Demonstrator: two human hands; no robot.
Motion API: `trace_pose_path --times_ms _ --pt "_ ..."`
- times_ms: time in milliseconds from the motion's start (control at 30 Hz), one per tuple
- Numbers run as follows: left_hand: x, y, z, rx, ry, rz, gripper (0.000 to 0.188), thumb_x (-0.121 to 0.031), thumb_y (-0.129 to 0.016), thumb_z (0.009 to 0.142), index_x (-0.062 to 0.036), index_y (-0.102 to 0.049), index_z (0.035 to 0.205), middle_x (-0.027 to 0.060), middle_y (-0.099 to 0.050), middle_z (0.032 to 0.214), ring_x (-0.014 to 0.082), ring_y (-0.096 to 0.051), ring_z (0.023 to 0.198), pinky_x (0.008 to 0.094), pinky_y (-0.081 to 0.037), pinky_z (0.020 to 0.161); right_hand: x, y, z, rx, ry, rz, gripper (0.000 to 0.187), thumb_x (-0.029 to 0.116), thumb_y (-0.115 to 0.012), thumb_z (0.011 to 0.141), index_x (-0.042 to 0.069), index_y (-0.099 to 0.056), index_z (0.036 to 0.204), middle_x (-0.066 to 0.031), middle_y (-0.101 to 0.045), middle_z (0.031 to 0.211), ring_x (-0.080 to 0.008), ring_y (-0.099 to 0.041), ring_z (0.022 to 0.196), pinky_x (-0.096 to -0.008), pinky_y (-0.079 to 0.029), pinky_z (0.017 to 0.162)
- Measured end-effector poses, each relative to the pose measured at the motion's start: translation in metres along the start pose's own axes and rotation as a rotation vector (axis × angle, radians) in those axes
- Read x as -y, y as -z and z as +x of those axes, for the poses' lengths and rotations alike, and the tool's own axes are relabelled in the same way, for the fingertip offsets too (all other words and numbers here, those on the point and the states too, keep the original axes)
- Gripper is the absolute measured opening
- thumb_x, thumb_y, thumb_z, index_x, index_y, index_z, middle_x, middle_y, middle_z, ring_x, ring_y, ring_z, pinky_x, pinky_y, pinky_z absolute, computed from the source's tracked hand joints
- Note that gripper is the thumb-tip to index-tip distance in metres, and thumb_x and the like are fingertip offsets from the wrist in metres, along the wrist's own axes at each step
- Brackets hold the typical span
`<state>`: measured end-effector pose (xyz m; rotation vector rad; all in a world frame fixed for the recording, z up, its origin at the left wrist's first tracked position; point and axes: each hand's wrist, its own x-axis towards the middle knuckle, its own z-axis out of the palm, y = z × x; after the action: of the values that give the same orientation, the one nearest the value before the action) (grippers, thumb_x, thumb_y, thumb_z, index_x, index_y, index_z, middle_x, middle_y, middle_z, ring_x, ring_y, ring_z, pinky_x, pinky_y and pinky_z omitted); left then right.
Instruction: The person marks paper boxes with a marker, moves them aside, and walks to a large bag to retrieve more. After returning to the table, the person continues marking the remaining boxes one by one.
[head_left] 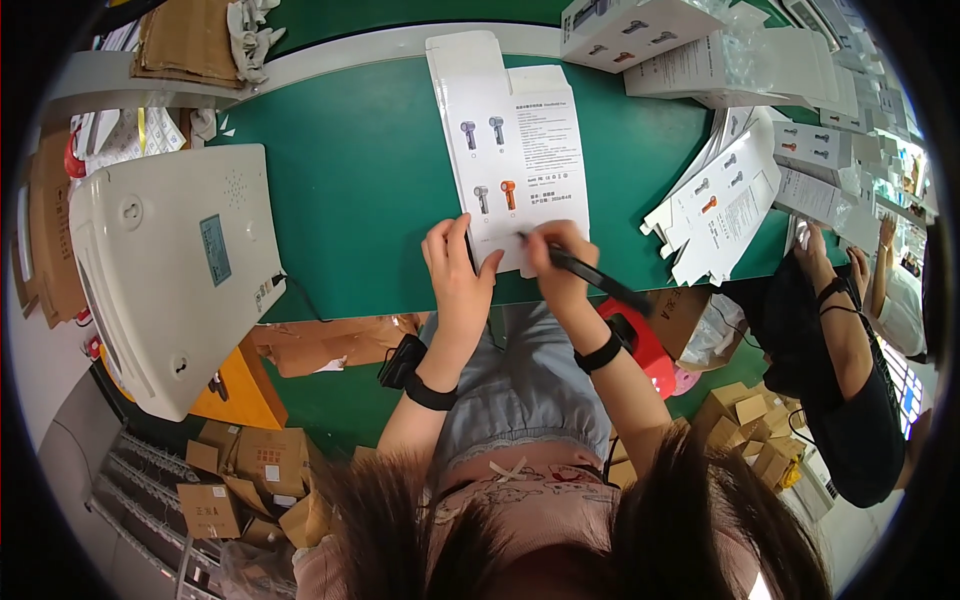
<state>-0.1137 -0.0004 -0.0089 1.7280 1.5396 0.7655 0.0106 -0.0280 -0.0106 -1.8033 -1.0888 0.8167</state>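
— What is your left hand doing?
— From the head view, you are pressing its spread fingers on the flat white carton lying on the green table.
— And your right hand?
— It is gripping a black pen, tip touching the carton's near edge.

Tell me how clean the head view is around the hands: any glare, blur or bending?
Head view: even light, left hand, right hand and flat white carton fairly sharp; green table edge bends with fisheye; dark vignette at rim; hair blocks the bottom.

The scene is viewed from a single head-worn fisheye camera. The green table is looked down on steeply, at close range.
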Motion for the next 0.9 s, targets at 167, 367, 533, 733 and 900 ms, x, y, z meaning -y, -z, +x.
trace_pose_path --times_ms 167,367,533,733,900 --pt "-0.003 0.002 -0.007 -0.011 0.108 -0.207 0.049 0.005 -0.062 0.067 0.0009 -0.044 0.112 0.0136 -0.042 0.105 0.0257 -0.046 0.096 0.0330 -0.043 0.076 -0.012 0.012 0.010 -0.171 0.157 0.109 0.014 0.003 -0.058 0.078 0.000 -0.047 0.086 -0.0154 -0.062 0.090 -0.0116 -0.059 0.071 -0.0246 -0.045 0.072" --pt "-0.009 0.026 -0.013 0.020 0.390 -0.437 0.046 0.008 -0.056 0.072 0.0013 -0.042 0.115 0.0100 -0.044 0.105 0.0175 -0.050 0.096 0.0259 -0.043 0.078 0.002 0.018 -0.004 0.075 0.092 0.293 0.019 0.011 -0.054 0.082 0.002 -0.041 0.092 -0.0204 -0.056 0.106 -0.0149 -0.057 0.072 -0.0279 -0.043 0.078" --pt "-0.023 0.060 -0.034 0.027 0.467 -0.568 0.047 0.012 -0.051 0.073 0.0010 -0.041 0.117 0.0061 -0.045 0.101 0.0152 -0.051 0.093 0.0221 -0.041 0.077 0.028 0.066 -0.017 -0.167 0.100 0.404 0.025 0.024 -0.051 0.085 0.003 -0.039 0.092 -0.0219 -0.057 0.103 -0.0155 -0.057 0.069 -0.0276 -0.044 0.074" --pt "-0.021 0.058 -0.030 0.017 0.492 -0.553 0.046 0.016 -0.046 0.073 0.0009 -0.043 0.117 0.0056 -0.045 0.098 0.0146 -0.051 0.089 0.0218 -0.041 0.076 0.023 0.154 -0.031 -0.501 0.161 0.203 0.030 0.031 -0.047 0.086 0.003 -0.038 0.091 -0.0198 -0.058 0.090 -0.0197 -0.057 0.075 -0.0303 -0.044 0.075" --pt "-0.037 0.050 -0.021 -0.007 0.268 -0.052 0.045 0.017 -0.045 0.072 0.0029 -0.043 0.115 0.0067 -0.045 0.097 0.0151 -0.051 0.089 0.0226 -0.041 0.078 0.015 0.173 -0.052 -0.637 0.112 0.174 0.031 0.033 -0.045 0.087 0.002 -0.038 0.091 -0.0135 -0.056 0.076 -0.0234 -0.056 0.084 -0.0337 -0.044 0.078"
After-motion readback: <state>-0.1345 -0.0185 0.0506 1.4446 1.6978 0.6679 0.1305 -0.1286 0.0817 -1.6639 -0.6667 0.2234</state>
